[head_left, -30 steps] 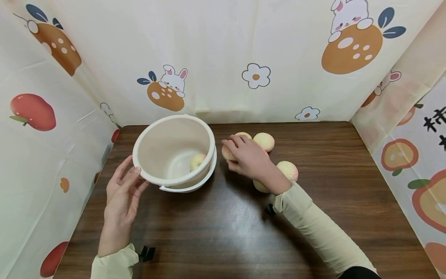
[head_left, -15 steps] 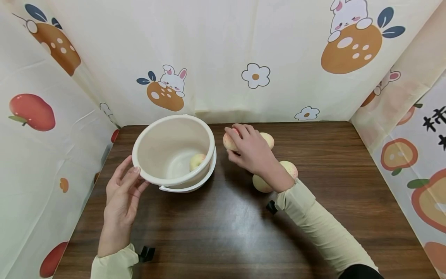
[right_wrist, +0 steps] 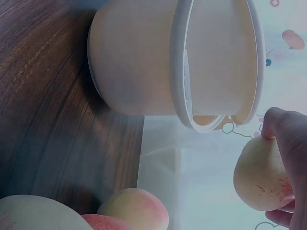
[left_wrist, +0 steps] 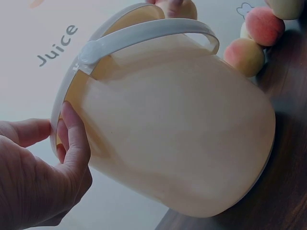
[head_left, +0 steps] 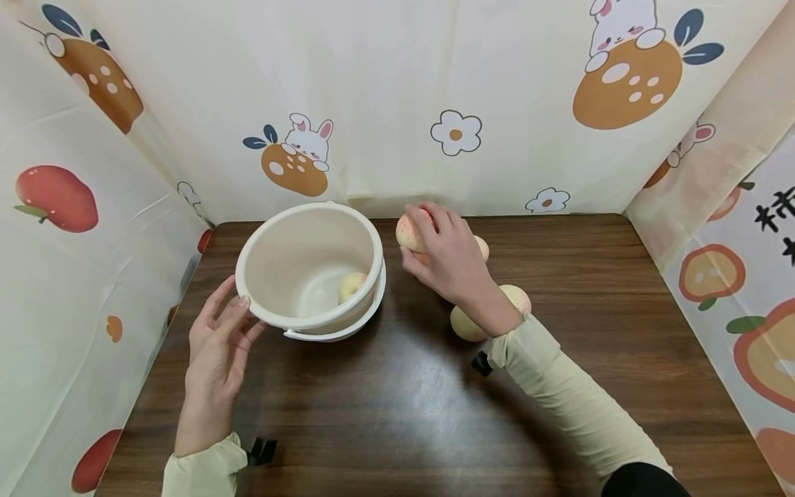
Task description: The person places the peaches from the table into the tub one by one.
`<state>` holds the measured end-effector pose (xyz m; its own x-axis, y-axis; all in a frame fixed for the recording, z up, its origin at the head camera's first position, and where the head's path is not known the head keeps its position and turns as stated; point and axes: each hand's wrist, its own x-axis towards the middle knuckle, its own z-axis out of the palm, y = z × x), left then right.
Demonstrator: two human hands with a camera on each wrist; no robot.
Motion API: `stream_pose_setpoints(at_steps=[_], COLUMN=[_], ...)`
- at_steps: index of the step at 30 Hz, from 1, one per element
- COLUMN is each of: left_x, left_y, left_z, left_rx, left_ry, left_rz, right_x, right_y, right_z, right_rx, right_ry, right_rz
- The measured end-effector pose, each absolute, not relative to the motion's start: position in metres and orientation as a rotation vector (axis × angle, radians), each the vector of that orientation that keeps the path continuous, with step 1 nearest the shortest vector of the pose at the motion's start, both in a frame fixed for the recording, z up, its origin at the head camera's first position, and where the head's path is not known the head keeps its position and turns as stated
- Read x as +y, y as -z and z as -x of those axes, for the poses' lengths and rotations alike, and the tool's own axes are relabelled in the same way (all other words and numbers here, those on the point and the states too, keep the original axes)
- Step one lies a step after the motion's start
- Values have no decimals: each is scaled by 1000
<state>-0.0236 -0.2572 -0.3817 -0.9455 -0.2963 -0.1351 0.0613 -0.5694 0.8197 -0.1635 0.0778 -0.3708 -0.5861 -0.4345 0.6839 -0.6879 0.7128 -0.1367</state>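
Observation:
My left hand (head_left: 217, 359) pinches the rim of a cream plastic bucket (head_left: 282, 252) at the table's left; in the left wrist view, thumb and fingers (left_wrist: 76, 136) sit either side of that rim. One peach (head_left: 351, 286) lies inside, against the right wall. My right hand (head_left: 453, 266) grips a pale peach with red flecks (head_left: 408, 233), raised off the table just right of the bucket. The right wrist view shows this peach (right_wrist: 259, 175) held between thumb and fingers, apart from the bucket.
Several more peaches rest on the brown wood table (head_left: 397, 414): one behind the right hand (head_left: 482, 247), two near its wrist, a pale one (head_left: 466, 326) and a pinkish one (head_left: 517, 298). The bucket's white handle (left_wrist: 153, 32) hangs down its side. A printed curtain (head_left: 397, 90) surrounds the table.
My right hand has taken hold of the peach and lifted it, moving it up and toward the back of the table. The left hand and bucket have stayed put.

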Motion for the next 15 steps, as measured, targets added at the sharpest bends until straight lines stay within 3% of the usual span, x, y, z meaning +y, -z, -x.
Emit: stream_pose_setpoints(at_steps=[15], left_x=[-257], left_y=[382], left_z=[25], left_rx=[-1339], left_ry=[2579], left_rz=[-377], right_x=[65], right_y=[352], right_z=[165], right_rx=[-2267], right_ry=[-758], right_rz=[-867])
